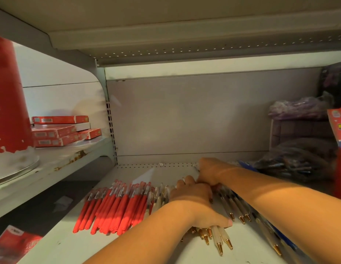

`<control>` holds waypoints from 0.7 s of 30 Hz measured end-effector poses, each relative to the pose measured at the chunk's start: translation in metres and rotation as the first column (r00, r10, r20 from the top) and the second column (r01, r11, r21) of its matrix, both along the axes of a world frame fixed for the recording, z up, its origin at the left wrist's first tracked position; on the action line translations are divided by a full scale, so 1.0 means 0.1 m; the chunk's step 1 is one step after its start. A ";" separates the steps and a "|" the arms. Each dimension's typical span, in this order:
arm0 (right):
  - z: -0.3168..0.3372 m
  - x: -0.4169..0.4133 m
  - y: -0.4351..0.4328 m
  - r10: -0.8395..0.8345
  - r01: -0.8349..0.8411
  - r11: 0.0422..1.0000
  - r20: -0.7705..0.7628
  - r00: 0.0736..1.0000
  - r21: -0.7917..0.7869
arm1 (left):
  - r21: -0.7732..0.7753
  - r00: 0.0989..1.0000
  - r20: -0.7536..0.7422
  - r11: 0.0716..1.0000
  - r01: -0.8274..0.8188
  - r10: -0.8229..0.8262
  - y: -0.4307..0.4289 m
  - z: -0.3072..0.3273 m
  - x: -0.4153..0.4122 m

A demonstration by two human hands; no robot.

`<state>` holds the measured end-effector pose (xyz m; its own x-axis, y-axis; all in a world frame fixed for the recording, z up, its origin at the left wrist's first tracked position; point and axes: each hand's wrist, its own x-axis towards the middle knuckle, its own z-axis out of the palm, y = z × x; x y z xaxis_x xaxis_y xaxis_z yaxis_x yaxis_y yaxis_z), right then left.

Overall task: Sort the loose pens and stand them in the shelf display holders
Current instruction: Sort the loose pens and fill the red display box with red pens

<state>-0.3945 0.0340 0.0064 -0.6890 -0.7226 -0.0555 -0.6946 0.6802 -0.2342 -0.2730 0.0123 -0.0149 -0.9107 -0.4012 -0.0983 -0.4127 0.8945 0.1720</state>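
Observation:
A heap of red pens [116, 208] lies on the white shelf [146, 248], left of centre. To their right lie clear pens with gold tips [220, 239]. My left hand [194, 202] grips a bunch of these clear pens, and their gold tips stick out below my thumb. My right hand [211, 172] reaches in from the right, fingers curled down over the far ends of the same bunch. More clear pens [240, 208] lie loose beside my right forearm. No display holder is in view.
Blue pens [287, 239] lie along the shelf's right side. A plastic bag of dark pens [291, 164] sits at the back right below a purple bundle [297, 109]. Red boxes [57, 130] and a red cylinder [7, 96] stand on the left shelf. A red packet [15, 242] lies lower left.

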 end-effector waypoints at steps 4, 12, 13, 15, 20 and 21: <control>-0.04 -0.05 -0.09 -0.055 0.057 0.998 0.067 0.996 -0.032 | -0.019 0.997 -0.074 1.000 0.021 -0.022 -0.03 -0.05 -0.01; -0.01 -0.07 -0.12 -0.048 0.048 0.999 0.056 0.997 -0.004 | -0.219 0.974 -0.182 0.971 0.094 -0.135 0.01 -0.03 -0.01; -0.01 -0.08 -0.09 -0.046 0.048 0.999 0.077 0.996 -0.020 | -0.219 0.972 -0.181 0.969 0.110 -0.152 0.02 -0.01 -0.01; 0.00 -0.07 -0.02 -0.043 0.053 0.996 0.134 0.990 -0.070 | -0.192 0.971 -0.160 0.970 0.147 -0.179 0.05 0.01 0.01; 0.05 -0.09 0.12 -0.024 0.098 0.951 0.247 0.969 -0.292 | -0.172 0.963 -0.072 0.954 0.244 -0.259 0.06 0.11 0.08; 0.08 -0.11 0.16 -0.027 0.108 0.934 0.236 0.971 -0.340 | -0.144 0.958 -0.033 0.950 0.276 -0.284 0.05 0.13 0.11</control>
